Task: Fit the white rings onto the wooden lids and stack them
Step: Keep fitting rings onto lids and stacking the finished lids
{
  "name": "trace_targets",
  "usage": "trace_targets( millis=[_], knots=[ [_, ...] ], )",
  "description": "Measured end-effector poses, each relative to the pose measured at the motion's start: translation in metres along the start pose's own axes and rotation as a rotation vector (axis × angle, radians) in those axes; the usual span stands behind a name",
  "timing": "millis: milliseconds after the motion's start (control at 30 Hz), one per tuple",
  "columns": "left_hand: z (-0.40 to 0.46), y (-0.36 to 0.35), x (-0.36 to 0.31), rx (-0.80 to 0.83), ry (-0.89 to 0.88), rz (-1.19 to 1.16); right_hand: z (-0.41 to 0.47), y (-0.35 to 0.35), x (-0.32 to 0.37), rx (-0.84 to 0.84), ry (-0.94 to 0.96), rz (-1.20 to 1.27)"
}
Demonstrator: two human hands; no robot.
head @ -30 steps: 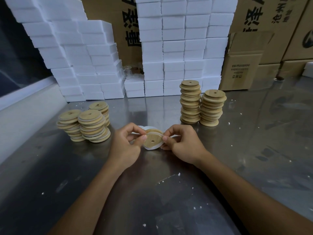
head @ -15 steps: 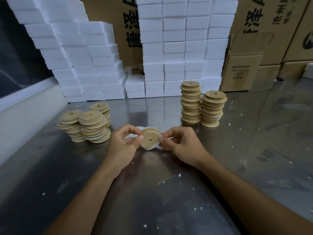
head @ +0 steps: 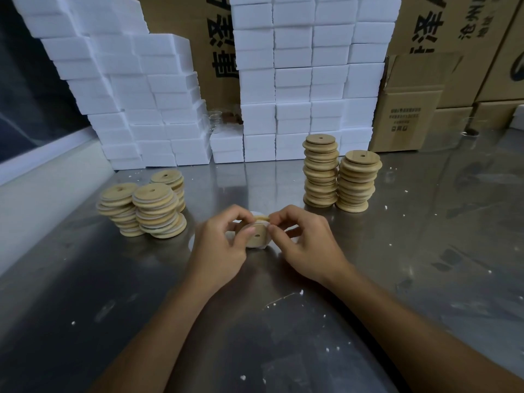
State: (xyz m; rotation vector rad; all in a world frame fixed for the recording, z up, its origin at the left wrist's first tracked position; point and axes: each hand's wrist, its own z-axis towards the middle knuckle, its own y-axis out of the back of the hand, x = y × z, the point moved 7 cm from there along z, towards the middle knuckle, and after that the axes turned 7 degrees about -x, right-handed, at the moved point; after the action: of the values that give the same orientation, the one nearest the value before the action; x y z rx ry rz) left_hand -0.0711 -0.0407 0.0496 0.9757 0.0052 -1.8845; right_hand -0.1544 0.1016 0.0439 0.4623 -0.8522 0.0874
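A round wooden lid [head: 257, 235] with a small centre hole stands tilted on edge between both hands, just above the steel table. A white ring [head: 256, 246] shows along its lower rim. My left hand [head: 218, 245] pinches the lid's left side with thumb and fingers curled over the top. My right hand [head: 303, 242] pinches its right side the same way. More white rings lie under the hands, mostly hidden. Three stacks of lids with white rings [head: 154, 209] stand at the left. Two taller stacks of bare lids [head: 321, 173] stand at the right.
White foam blocks [head: 306, 89] are piled along the back of the steel table [head: 283, 321], with cardboard boxes [head: 408, 109] behind and to the right. White crumbs dot the surface. A white wall ledge [head: 42, 177] runs along the left.
The hands have drawn closer around the lid and tipped it more upright. Less of the white ring shows around the lid's edge than before.
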Motion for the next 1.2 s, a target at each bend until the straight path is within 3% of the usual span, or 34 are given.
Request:
trace_targets(
  millis=[333,533,767,1200],
  knots=[
    [0.001,-0.001,0.003,0.013,0.06,-0.019,0.006,-0.001,-0.02,-0.017,-0.272,0.161],
    [0.001,0.0,0.006,0.008,0.095,-0.061,0.003,0.001,-0.013,-0.008,-0.156,0.062],
    [0.0,0.0,0.011,-0.042,0.17,-0.138,0.002,0.001,-0.024,-0.002,-0.275,0.173],
    [-0.001,-0.001,0.016,-0.039,0.25,-0.195,0.003,-0.001,-0.029,0.017,-0.308,0.198]
  ],
)
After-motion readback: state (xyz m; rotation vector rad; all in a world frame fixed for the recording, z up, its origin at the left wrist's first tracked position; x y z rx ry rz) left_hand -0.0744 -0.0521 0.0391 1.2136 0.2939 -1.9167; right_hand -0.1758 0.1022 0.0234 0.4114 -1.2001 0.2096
